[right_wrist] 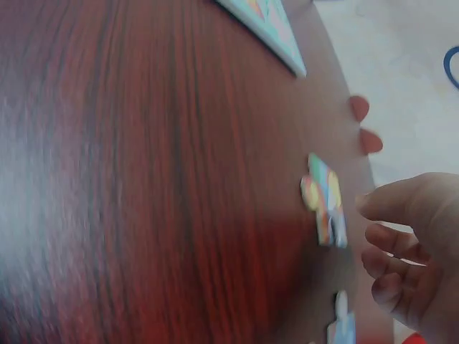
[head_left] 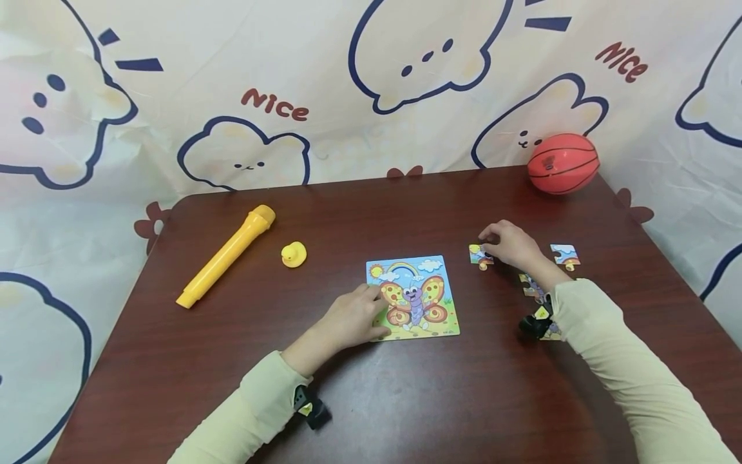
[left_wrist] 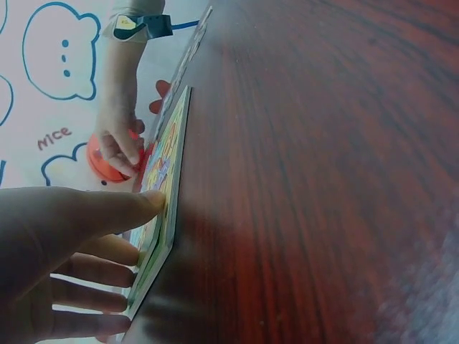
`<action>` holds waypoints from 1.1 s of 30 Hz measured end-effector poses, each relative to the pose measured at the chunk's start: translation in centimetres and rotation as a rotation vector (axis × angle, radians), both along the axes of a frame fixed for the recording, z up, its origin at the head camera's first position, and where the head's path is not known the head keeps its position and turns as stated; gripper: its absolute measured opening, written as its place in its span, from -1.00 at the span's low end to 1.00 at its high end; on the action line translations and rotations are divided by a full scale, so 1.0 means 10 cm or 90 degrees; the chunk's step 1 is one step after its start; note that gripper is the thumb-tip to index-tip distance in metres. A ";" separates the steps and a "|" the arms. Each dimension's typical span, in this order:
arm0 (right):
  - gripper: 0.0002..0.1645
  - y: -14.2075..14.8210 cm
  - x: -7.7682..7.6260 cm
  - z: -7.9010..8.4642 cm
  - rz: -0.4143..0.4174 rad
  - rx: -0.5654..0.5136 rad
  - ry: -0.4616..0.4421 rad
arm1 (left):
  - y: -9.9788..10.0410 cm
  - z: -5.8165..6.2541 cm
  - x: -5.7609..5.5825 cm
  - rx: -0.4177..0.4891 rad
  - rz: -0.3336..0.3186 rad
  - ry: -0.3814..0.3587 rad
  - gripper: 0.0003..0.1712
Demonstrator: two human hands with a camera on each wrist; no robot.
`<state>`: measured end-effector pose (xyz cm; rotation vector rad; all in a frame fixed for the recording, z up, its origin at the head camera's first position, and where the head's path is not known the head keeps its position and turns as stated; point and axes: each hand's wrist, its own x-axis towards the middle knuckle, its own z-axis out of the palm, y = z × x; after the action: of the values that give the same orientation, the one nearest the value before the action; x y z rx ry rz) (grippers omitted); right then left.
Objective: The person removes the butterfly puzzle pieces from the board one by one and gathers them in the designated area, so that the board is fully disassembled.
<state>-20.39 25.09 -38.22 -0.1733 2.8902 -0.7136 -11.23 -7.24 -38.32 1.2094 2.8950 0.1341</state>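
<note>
A square butterfly picture puzzle (head_left: 433,316) lies in its board on the dark table. My left hand (head_left: 350,317) rests at its left side, thumb by the near edge and fingers spread along the side, as the left wrist view shows. To the right, my right hand (head_left: 513,246) hovers beside a loose puzzle piece (head_left: 478,254) with sky and yellow on it. In the right wrist view, its loosely bent fingers (right_wrist: 391,201) are apart from that piece and hold nothing. Another piece (head_left: 565,252) lies right of the hand; further pieces (head_left: 529,285) are partly hidden beneath the right forearm.
On the left of the table (head_left: 232,386) lie a yellow microphone-shaped toy (head_left: 226,258) and a small yellow rubber duck (head_left: 294,254). A red toy basketball (head_left: 563,164) sits at the far right corner. Behind the table hangs a cloth (head_left: 342,142) with cartoon drawings.
</note>
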 end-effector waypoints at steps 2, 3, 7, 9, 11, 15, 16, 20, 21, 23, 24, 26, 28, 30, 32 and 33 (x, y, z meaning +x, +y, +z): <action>-0.71 -0.05 0.01 0.03 0.005 -0.005 0.014 | 0.00 -0.01 0.00 0.004 -0.002 0.003 -0.55; -0.71 -0.08 0.02 0.04 0.010 -0.006 0.021 | 0.00 -0.01 0.00 0.007 -0.003 0.005 -0.55; -0.71 -0.26 0.07 0.10 0.036 -0.023 0.045 | 0.01 0.00 0.00 0.011 -0.007 0.012 -0.55; -0.72 -0.36 0.10 0.12 0.057 -0.031 0.058 | 0.01 0.00 0.00 0.011 -0.008 0.014 -0.54; -0.72 -0.46 0.15 0.14 0.079 -0.040 0.067 | 0.02 0.01 0.00 0.011 -0.008 0.017 -0.54; -0.74 -0.67 0.25 0.16 0.126 -0.063 0.077 | 0.02 0.02 0.02 0.014 -0.006 0.017 -0.56; -0.75 -0.72 0.28 0.16 0.139 -0.075 0.078 | 0.02 0.02 0.03 0.016 -0.005 0.017 -0.57; -0.78 -0.88 0.38 0.11 0.197 -0.112 0.075 | 0.01 0.01 0.05 0.026 -0.002 0.013 -0.62; -0.78 -0.91 0.40 0.10 0.212 -0.119 0.073 | 0.01 0.00 0.06 0.030 -0.003 0.016 -0.63; -0.80 -0.98 0.44 0.08 0.237 -0.117 0.066 | 0.01 -0.01 0.07 0.040 -0.007 0.025 -0.66; -0.81 -1.02 0.46 0.07 0.247 -0.112 0.061 | 0.00 -0.02 0.07 0.046 -0.010 0.030 -0.68; -0.82 -1.08 0.50 0.06 0.265 -0.102 0.050 | -0.01 -0.03 0.09 0.057 -0.016 0.039 -0.71; -0.81 -1.13 0.53 0.04 0.276 -0.087 0.041 | -0.03 -0.04 0.11 0.065 -0.022 0.046 -0.75; -0.81 -1.18 0.56 0.03 0.283 -0.079 0.036 | -0.04 -0.05 0.13 0.068 -0.025 0.049 -0.78; -0.78 -1.23 0.58 0.00 0.286 -0.072 0.037 | -0.04 -0.05 0.14 0.070 -0.026 0.053 -0.79; -0.76 -1.25 0.59 -0.01 0.286 -0.071 0.035 | -0.05 -0.05 0.15 0.070 -0.027 0.053 -0.80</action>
<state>-14.48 12.56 -38.33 -0.8332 2.7060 -0.7862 -9.76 -7.69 -38.83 1.3225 2.9656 0.2525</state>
